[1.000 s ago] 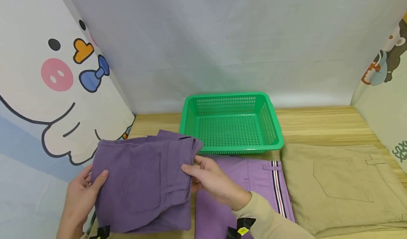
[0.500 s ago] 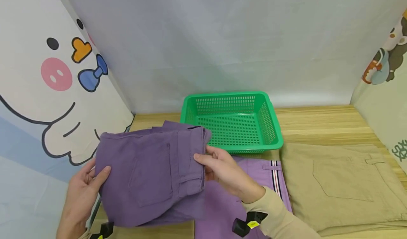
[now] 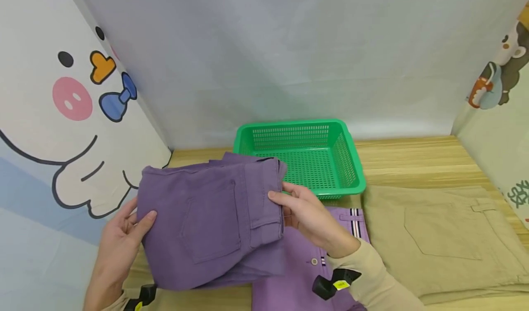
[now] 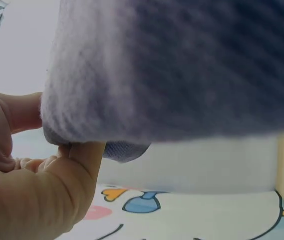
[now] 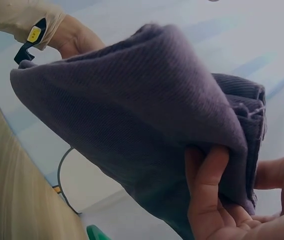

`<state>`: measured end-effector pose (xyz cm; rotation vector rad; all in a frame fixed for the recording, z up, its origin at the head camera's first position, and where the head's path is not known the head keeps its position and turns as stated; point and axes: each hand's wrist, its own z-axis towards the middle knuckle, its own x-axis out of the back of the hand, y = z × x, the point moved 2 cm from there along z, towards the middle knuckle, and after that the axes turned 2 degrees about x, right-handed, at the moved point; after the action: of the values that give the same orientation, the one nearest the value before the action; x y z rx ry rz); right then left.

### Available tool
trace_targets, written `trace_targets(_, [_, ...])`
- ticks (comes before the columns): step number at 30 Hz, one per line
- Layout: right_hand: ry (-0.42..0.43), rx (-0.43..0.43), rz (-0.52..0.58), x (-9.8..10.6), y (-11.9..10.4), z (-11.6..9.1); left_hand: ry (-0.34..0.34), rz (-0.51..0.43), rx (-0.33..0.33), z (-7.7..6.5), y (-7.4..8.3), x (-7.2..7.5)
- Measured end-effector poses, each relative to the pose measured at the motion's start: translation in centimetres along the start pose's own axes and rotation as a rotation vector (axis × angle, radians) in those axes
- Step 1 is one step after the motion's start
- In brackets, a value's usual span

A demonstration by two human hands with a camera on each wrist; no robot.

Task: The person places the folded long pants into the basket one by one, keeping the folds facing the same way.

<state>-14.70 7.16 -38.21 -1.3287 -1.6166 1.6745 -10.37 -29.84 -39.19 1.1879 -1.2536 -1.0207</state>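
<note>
Folded dark purple pants [image 3: 211,219] hang in the air between both hands, back pocket upward, in the head view. The left hand [image 3: 121,242] grips their left folded edge, thumb on top and fingers beneath. At the waistband end the right hand [image 3: 312,217] pinches the cloth, its thumb over the top. From below, the right wrist view shows that hand's fingers [image 5: 209,185] pressed under the fabric. In the left wrist view the cloth [image 4: 171,75] fills the upper part, above the left hand [image 4: 37,195]. The pants overlap the front left corner of the green basket [image 3: 359,164].
Lilac pants [image 3: 297,279] with a striped side band lie under the right forearm. Folded khaki pants [image 3: 442,237] lie to the right. The wooden table [image 3: 407,157] meets a grey backdrop [image 3: 306,49]; a cartoon-printed sheet [image 3: 41,118] stands at the left.
Both hands have carried the dark purple pants rightward and somewhat up, toward the basket. More of the lilac pants, including a button, shows now. The basket and khaki pants have stayed put.
</note>
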Motion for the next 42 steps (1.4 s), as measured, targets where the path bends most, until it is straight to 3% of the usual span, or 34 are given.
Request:
trace_targets(13, [0.07, 0.004, -0.03, 2.4, -1.6, -0.1, -0.056, 0.01, -0.001, 1.8, 1.4, -2.0])
trace_targets(26, [0.178, 0.062, -0.012, 5.0, -2.4, 0.6, -0.136, -0.03, -0.109, 3.9, 2.3, -4.3])
trace_targets(42, [0.252, 0.091, -0.051, 8.2, -3.6, 0.6, -0.142, -0.06, -0.054, 7.8, 3.2, -6.9])
